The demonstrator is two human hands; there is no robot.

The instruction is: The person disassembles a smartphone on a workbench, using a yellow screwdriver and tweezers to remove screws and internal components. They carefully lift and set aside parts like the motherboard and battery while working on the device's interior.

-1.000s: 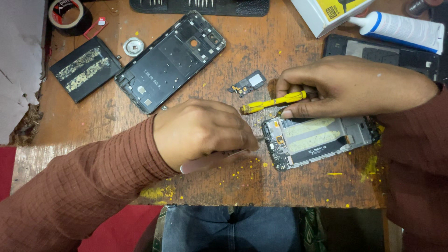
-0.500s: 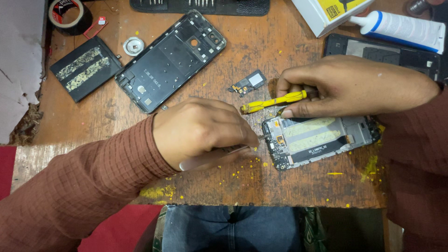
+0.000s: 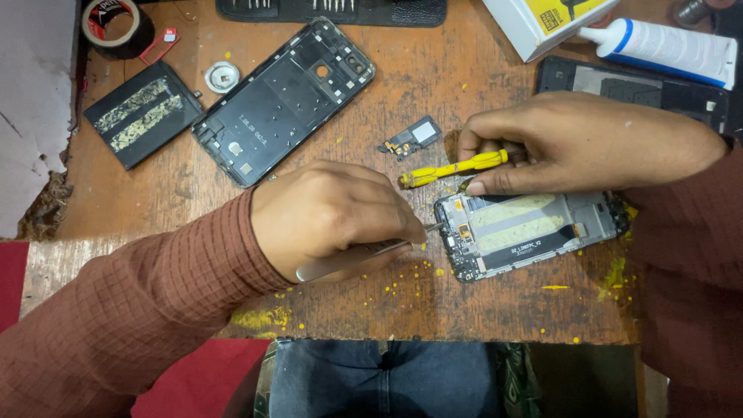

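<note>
Gripping metal tweezers (image 3: 352, 258) in my left hand (image 3: 329, 217), fingers closed tight around them, tips touching the left end of the opened phone body (image 3: 530, 232) at centre right of the frame. My right hand (image 3: 576, 143) sits just above that phone, fingers curled shut on a yellow screwdriver (image 3: 453, 168), fingertips pressing the phone's top edge. The phone lies flat on the wooden table (image 3: 433, 93), inner side up, pale adhesive strips showing. A small loose board part (image 3: 412, 138) lies just beside the screwdriver tip, upper centre. A dark phone back frame (image 3: 285, 101) lies tilted in the upper centre left, a flat black battery (image 3: 142, 114) at upper left, a small metal disc (image 3: 222, 77) between them. A tape roll (image 3: 114, 25) is in the top left corner. A white glue tube (image 3: 665, 50) lies at top right, over another dark panel (image 3: 635, 89). A black tool case (image 3: 333, 11) runs along the top edge. Yellow flecks are scattered on the table near the phone.
</note>
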